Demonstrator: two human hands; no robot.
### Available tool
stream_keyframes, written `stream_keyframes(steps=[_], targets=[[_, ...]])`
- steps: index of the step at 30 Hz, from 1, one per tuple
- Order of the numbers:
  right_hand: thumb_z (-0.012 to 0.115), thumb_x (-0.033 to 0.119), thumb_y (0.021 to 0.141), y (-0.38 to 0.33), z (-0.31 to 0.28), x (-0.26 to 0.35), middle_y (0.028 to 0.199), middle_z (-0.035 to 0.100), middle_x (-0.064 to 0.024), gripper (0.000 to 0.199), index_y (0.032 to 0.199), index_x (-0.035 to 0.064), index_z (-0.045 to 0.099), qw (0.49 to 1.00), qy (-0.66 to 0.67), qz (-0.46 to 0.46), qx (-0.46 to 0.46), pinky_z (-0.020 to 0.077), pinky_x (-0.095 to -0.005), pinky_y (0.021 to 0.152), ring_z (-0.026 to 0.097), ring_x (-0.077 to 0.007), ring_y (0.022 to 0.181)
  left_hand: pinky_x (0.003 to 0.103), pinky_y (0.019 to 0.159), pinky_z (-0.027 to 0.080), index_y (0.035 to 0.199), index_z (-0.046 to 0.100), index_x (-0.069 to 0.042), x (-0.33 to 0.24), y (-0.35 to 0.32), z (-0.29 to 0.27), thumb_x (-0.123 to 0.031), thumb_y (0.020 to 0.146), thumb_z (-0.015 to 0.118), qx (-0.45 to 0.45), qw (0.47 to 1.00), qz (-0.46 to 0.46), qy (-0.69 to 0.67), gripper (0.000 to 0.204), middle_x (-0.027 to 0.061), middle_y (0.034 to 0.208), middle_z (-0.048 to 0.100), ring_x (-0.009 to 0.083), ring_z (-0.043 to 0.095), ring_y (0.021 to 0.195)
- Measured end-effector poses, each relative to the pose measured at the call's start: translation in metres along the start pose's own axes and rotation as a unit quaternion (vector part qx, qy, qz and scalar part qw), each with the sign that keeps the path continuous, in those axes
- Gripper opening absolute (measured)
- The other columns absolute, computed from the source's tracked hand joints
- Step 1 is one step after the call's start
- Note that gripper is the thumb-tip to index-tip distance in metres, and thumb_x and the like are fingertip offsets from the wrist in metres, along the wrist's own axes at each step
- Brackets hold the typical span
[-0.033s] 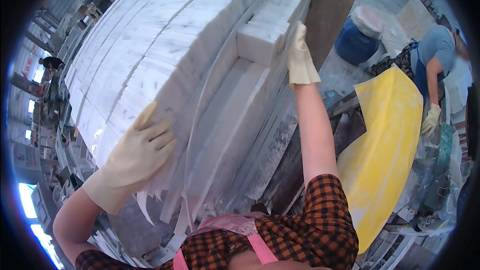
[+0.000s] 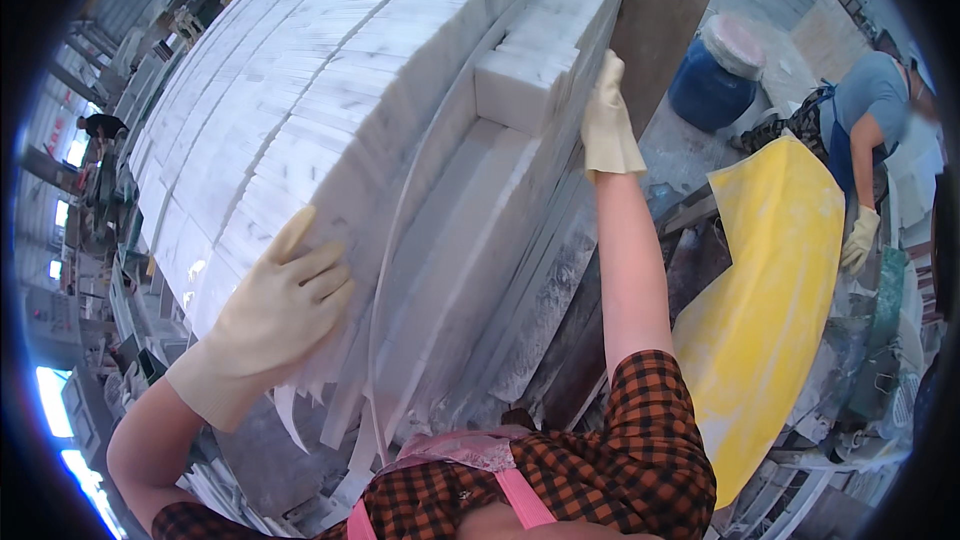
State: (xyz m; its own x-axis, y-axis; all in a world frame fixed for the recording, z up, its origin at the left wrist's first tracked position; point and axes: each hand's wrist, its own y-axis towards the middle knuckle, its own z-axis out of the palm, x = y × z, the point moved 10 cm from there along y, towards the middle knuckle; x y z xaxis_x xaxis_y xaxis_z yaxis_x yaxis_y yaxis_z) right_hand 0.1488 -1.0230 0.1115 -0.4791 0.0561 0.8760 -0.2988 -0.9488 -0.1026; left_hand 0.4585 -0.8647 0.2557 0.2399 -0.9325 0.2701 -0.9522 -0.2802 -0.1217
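Both my hands wear cream rubber gloves. My left hand [image 2: 285, 305] lies against the near corner of a big stack of thin white marble-like slabs [image 2: 365, 70], its fingers apart and slightly bent. My right hand [image 2: 610, 125] is at the outer right side of a shorter row of white slabs [image 2: 545, 50], fingers pointing away from me and close together; part of them is hidden. Between my arms, a lower step of slabs [image 2: 455, 210] runs toward me. A thin upright strip [image 2: 392, 240] bends along the big stack's side.
A brown board [image 2: 665, 0] stands beyond my right hand, near a blue drum [image 2: 712, 80] with a whitish top. To the right hangs a yellow sheet [image 2: 770, 280]. A co-worker [image 2: 870, 110] in a blue apron bends beside it; another person [image 2: 102, 127] is far left.
My right hand has shifted slightly to the right along the side of the slab row. My left hand stays almost where it was on the stack.
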Motion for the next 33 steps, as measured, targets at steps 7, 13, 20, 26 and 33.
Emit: stream_keyframes(steps=[7,13,20,26,33], targets=[[0.025,0.076,0.1,0.056,-0.006,-0.024,0.165,0.03,-0.0081,0.091,0.162,0.0094,0.022,0.989,-0.106,-0.058,-0.087,0.024,-0.0353,0.122,0.034,-0.0246,0.147,0.053,0.119,0.036,0.085,0.065,-0.003,0.01,0.0,-0.012,-0.01,0.07,0.062,-0.05,0.995,-0.045,-0.069,0.016,0.0052,0.087,0.064,0.0221,0.065,0.103],[0.034,0.07,0.102,0.075,-0.003,-0.032,0.168,0.019,-0.0037,0.086,0.164,0.0162,0.008,0.995,-0.043,-0.09,-0.016,0.0278,-0.037,0.122,0.028,-0.0229,0.15,0.051,0.123,0.031,0.085,0.064,-0.003,0.01,-0.002,-0.012,-0.01,0.073,0.06,-0.039,0.995,-0.054,-0.07,0.014,0.0052,0.082,0.062,0.0223,0.065,0.09],[0.038,0.057,0.107,-0.001,-0.036,0.009,0.165,0.029,-0.0063,0.071,0.162,0.0129,0.025,0.991,-0.024,-0.092,-0.092,0.0346,-0.0383,0.117,0.037,-0.0248,0.146,0.051,0.124,0.031,0.083,0.062,-0.004,0.009,-0.004,-0.02,-0.01,0.075,0.063,-0.089,0.992,-0.036,-0.081,0.01,0.005,0.081,0.062,0.0221,0.065,0.086],[0.043,0.045,0.107,-0.006,-0.064,-0.047,0.16,0.038,-0.0107,0.061,0.156,0.0101,0.036,0.976,-0.125,-0.126,-0.129,0.0307,-0.0391,0.12,0.035,-0.0274,0.148,0.057,0.123,0.028,0.106,0.067,0.0,0.011,-0.008,-0.007,-0.013,0.075,0.07,0.014,0.994,-0.03,-0.108,0.034,0.0091,0.11,0.07,0.0286,0.064,0.115],[0.057,0.023,0.096,-0.064,0.033,0.003,0.149,0.052,-0.0174,0.049,0.14,0.0025,0.056,0.739,-0.505,-0.412,-0.17,0.028,-0.0434,0.121,0.044,-0.0355,0.141,0.057,0.123,0.028,0.105,0.067,0.002,0.005,-0.006,-0.014,-0.009,0.074,0.071,-0.009,0.996,-0.008,-0.088,0.034,0.0109,0.107,0.07,0.0294,0.064,0.116]])
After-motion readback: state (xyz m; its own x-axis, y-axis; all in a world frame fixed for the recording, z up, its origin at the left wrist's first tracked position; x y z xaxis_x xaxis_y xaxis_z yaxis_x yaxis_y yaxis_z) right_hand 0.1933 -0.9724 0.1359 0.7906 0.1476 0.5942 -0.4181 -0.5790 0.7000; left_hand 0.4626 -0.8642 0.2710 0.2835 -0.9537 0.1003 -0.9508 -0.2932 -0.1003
